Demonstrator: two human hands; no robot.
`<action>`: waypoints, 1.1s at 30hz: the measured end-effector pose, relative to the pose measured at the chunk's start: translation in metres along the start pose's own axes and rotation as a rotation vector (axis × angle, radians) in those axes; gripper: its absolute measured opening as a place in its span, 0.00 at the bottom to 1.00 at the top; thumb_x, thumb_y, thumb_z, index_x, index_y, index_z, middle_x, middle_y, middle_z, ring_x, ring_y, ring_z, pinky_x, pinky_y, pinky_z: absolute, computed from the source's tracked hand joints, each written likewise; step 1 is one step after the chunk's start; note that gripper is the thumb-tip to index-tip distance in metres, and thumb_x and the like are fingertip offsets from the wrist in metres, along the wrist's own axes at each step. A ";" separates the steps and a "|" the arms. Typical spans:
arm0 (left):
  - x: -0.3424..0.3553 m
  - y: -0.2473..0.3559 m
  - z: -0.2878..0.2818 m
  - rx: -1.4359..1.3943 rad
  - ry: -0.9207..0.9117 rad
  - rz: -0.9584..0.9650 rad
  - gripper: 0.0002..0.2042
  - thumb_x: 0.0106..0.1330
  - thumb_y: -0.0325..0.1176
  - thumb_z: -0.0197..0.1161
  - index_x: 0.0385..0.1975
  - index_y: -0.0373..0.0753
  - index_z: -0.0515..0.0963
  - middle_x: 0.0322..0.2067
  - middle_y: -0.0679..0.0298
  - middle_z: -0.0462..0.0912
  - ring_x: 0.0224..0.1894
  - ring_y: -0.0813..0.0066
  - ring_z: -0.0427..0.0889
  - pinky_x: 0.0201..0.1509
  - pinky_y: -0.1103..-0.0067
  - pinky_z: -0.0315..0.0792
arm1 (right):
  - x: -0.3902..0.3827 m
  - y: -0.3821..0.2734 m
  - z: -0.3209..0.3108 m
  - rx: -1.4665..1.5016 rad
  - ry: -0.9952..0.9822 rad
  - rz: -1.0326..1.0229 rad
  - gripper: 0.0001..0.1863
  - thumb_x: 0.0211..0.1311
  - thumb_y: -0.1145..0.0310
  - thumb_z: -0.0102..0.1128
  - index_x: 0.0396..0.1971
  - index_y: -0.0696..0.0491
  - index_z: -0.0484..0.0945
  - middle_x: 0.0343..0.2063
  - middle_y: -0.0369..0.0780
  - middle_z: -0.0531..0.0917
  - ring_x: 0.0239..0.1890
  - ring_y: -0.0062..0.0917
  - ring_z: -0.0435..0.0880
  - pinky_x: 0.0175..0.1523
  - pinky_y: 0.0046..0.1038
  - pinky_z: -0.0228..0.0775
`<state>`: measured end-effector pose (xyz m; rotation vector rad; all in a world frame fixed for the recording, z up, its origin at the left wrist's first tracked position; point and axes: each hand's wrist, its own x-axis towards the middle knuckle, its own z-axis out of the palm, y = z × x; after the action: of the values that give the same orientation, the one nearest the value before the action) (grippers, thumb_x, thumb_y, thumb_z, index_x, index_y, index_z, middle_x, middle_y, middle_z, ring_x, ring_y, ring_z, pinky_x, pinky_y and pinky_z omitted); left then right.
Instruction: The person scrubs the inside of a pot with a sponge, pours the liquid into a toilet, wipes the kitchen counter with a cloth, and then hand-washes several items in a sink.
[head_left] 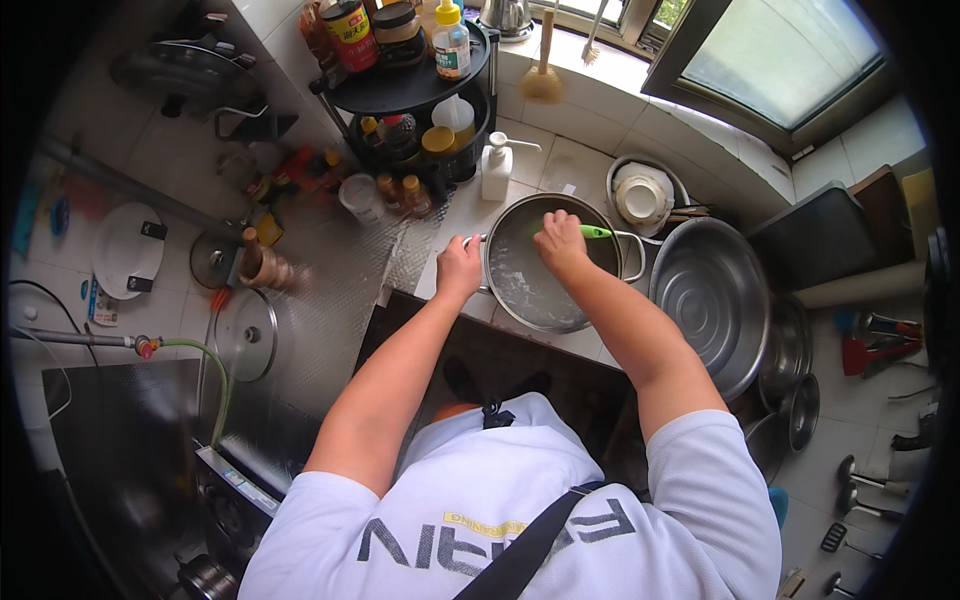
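Shelf unit, black, two-tier (388, 97): beyond the counter's left part, loaded with jars and bottles.
Basin, large, round, metal (708, 300): just right of the pot.
Pot, round, metal, two-handled (541, 326): on the counter in front of the person, holding cloudy liquid (528, 283).
Bowl, metal (621, 177): behind the pot to the right, containing white dishes (642, 197).
Left hand (460, 268): thumb and fingers closed around the pot's left handle.
Right hand (561, 240): over the pot's interior, fingers bent; whether they clamp the tool cannot be told.
Pump bottle, white (495, 172): behind the pot to the left.
Tool, green-handled (596, 232): beside the right hand, handle pointing right.
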<state>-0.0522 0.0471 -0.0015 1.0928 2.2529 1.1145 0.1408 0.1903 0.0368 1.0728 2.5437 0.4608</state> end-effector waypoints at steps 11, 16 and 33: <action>-0.001 -0.001 0.002 -0.036 0.029 0.022 0.24 0.86 0.51 0.64 0.39 0.30 0.83 0.37 0.37 0.90 0.45 0.30 0.89 0.50 0.47 0.79 | 0.000 0.024 0.030 -0.011 0.456 -0.401 0.09 0.67 0.59 0.67 0.32 0.43 0.94 0.43 0.34 0.84 0.55 0.31 0.81 0.54 0.36 0.71; 0.002 -0.008 0.003 -0.027 0.030 -0.002 0.25 0.86 0.53 0.64 0.39 0.31 0.83 0.38 0.36 0.90 0.47 0.28 0.90 0.51 0.48 0.80 | -0.013 0.040 0.021 -0.069 0.140 -0.208 0.12 0.71 0.59 0.67 0.42 0.42 0.97 0.49 0.36 0.87 0.58 0.33 0.83 0.57 0.40 0.74; -0.007 0.013 0.005 -0.087 0.002 -0.006 0.24 0.86 0.51 0.64 0.42 0.30 0.84 0.38 0.37 0.90 0.46 0.32 0.90 0.51 0.50 0.80 | 0.013 0.000 0.053 0.668 -0.052 0.282 0.14 0.75 0.72 0.62 0.50 0.58 0.93 0.53 0.61 0.91 0.56 0.57 0.95 0.59 0.52 0.90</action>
<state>-0.0385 0.0484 0.0063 1.0502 2.1860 1.1996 0.1552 0.2080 -0.0125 1.6471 2.5601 -0.3894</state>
